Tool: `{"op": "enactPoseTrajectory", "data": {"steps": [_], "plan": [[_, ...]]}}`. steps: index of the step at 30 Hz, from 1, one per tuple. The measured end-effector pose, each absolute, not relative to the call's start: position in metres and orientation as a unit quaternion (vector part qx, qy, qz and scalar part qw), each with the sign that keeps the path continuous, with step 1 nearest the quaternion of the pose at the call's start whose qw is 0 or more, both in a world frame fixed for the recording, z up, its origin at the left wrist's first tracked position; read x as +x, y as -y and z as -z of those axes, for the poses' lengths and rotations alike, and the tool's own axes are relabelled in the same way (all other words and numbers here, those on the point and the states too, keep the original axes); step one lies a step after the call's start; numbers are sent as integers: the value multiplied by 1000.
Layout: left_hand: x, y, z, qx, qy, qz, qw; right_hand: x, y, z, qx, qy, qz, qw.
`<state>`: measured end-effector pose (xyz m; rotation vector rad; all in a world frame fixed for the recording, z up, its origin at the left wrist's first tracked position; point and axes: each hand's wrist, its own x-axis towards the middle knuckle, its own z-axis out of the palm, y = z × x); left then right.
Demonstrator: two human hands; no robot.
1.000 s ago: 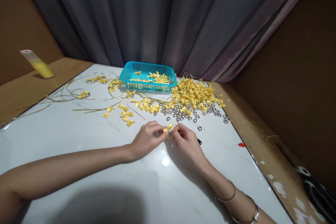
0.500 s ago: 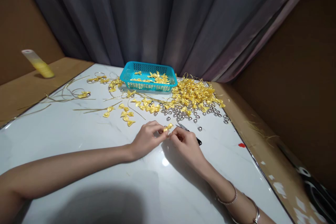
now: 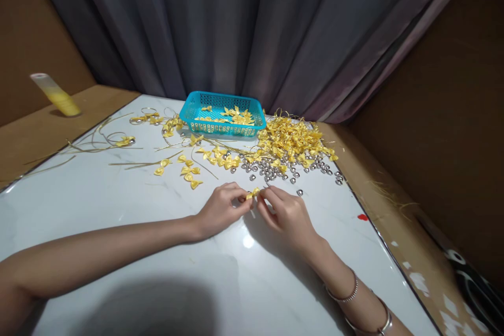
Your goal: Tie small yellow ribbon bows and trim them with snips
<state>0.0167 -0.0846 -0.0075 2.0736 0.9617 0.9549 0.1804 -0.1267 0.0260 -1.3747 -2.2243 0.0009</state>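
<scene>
Between my two hands, above the white marbled tabletop [image 3: 157,268], is a small yellow ribbon bow [image 3: 252,193]. My left hand [image 3: 225,203] pinches the bow's left side between thumb and fingers. From the other side my right hand [image 3: 288,216] has its thumb and forefinger closed at the bow's right end. Small scissors lie under the right hand, almost wholly hidden by it. Just beyond the hands, silver heart-shaped pieces [image 3: 271,169] are scattered. Several loose yellow bows [image 3: 191,171] lie ahead of the left hand.
A turquoise basket [image 3: 224,128] holding yellow bows stands at the back. To its right is a heap of yellow bows [image 3: 293,139]. Gold cords [image 3: 134,164] spread over the left side. A clear tube with yellow contents [image 3: 59,97] stands far left; large black-handled scissors [image 3: 472,283] lie far right.
My right hand has moved slightly up and forward onto the bow's right end and now covers the small scissors. The left hand keeps its pinch on the bow, nearly still.
</scene>
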Motion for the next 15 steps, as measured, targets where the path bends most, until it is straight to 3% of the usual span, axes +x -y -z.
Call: {"op": "enactPoseTrajectory", "data": {"steps": [9, 15], "plan": [[17, 86, 4, 800, -351, -357, 332, 184, 123, -27, -516, 803, -70, 290], [16, 86, 4, 822, -338, -342, 303, 184, 118, -35, -548, 720, -260, 338]]}}
